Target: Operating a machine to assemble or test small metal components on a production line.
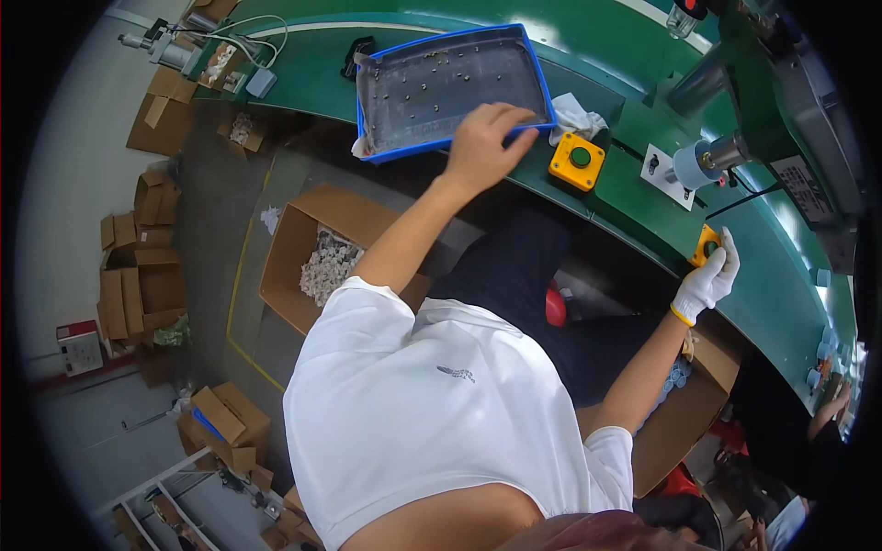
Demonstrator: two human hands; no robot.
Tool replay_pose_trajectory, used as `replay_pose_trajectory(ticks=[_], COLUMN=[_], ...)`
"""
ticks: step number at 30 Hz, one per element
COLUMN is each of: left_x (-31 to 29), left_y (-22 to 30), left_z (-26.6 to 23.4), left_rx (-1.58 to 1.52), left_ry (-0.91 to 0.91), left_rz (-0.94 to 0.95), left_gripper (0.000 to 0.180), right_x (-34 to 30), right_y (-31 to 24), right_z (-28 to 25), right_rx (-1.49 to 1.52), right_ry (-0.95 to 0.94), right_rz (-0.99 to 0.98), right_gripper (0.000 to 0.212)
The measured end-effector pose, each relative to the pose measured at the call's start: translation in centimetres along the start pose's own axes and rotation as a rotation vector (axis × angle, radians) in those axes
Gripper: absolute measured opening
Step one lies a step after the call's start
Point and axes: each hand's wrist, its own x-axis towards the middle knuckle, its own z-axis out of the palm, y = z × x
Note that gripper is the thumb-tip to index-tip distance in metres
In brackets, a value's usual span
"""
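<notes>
My bare left hand (490, 145) reaches over the near right edge of a blue-rimmed tray (404, 115), fingers loosely bent and thumb apart, with nothing visible in it. Small metal pieces lie scattered across the tray's grey bottom. To the right of that hand stands a yellow box with a green push button (577, 162). A white glove covers my right hand (712, 278), which rests against a second yellow button box (705, 244); its fingers point up along the box's side and partly hide it.
Between the button boxes, a machine head (726, 151) overhangs a white plate (668, 176) on the green bench. A crumpled white cloth (577, 118) lies beside the tray. Cardboard boxes (344, 216) stand on the floor near my legs. Another person's hand (831, 404) shows far right.
</notes>
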Motion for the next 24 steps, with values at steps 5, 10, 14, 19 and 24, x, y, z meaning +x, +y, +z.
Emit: replay_pose_trajectory(ticks=[5,10,14,19,24], left_x=[1.2,1.4,1.7,3.4,2.4], left_y=[-6.9,-8.6,-5.9,-3.6,-12.2], left_z=[-6.9,-10.3,-8.1,-2.7,-5.5], left_rx=[0.379,0.531,0.303,0.116,0.301], left_ry=[-0.354,-0.494,-0.382,-0.239,-0.564], left_rz=[-0.337,-0.430,-0.354,-0.137,-0.229], left_gripper=[0.028,0.028,0.024,0.022,0.028], right_x=[-0.1,-0.2,0.1,1.2,-0.1], right_y=[-0.1,-0.2,-1.7,-1.5,-5.0], right_z=[-0.1,0.0,0.7,-0.6,0.8], right_rx=[-0.086,-0.063,-0.174,-0.221,0.217], right_ry=[-0.027,-0.007,0.001,0.027,0.329], right_rz=[-0.022,-0.035,-0.037,-0.181,-0.026], right_gripper=[0.032,0.031,0.028,0.024,0.025])
